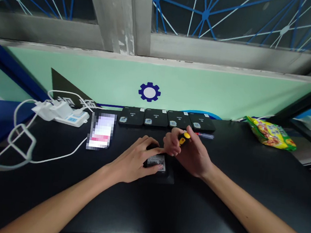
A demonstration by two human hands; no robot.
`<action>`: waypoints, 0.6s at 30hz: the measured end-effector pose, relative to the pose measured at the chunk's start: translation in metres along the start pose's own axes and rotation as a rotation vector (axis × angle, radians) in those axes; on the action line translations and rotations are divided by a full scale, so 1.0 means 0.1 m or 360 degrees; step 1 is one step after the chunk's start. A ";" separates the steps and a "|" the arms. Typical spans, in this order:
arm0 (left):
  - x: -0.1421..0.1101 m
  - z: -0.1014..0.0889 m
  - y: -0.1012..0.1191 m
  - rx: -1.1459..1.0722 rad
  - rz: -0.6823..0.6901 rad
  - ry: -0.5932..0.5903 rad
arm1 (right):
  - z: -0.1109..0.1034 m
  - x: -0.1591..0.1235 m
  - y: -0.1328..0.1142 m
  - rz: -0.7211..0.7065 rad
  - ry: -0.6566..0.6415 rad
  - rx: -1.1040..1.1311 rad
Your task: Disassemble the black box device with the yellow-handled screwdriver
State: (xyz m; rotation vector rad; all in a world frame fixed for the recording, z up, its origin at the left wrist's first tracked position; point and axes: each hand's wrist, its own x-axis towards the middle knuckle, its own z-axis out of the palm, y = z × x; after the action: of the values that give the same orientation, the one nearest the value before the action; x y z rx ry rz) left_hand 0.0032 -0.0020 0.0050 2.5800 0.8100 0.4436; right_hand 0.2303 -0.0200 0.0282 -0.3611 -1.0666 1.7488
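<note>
A broad black table [116, 211], smooth and faintly glossy, runs beneath a pale green wall [106, 75] that bears a dark blue gear emblem [149, 92] with a light centre. Above it stands a grey metal window frame [115, 11], its coating scuffed in one patch, around dark panes crossed by straight blue and white lines that meet at round nodes. Against the wall, four flat black cases [159, 120] with rounded corners sit in a row, each with small pale stickers. On the left, a white plastic power strip [73, 117] trails looping white cables [62, 164] beside a slim phone [101, 131] (its screen blurred into square blocks). Far right lies a crinkled yellow and green packet [273, 134], well apart from the hands. Near the table's middle, a black device [156, 160] with a printed white label lies under the left hand [136, 161], which is half spread, thumb on the label; whether it grips or only presses, I cannot tell. The right hand [185, 153], just beside it, curls around a rounded yellow and black handle [184, 137], whose lower end is hidden by the fingers.
</note>
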 end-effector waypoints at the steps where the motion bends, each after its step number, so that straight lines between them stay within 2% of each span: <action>1: 0.00 0.00 0.00 0.0000 -0.0006 0.0003 | 0.00 0.00 0.00 0.0011 0.0006 -0.0026; 12: 0.00 0.00 -0.01 0.0010 0.0015 0.0019 | 0.03 -0.02 -0.03 0.0025 0.0013 0.0040; 18: 0.00 0.00 -0.01 -0.0016 0.0014 0.0046 | 0.01 0.00 -0.02 0.0038 0.0062 -0.0087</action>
State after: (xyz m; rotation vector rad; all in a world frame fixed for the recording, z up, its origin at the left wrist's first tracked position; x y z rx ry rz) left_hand 0.0032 -0.0016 0.0044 2.5744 0.8041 0.4872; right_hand 0.2311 -0.0204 0.0302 -0.4418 -1.0880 1.7297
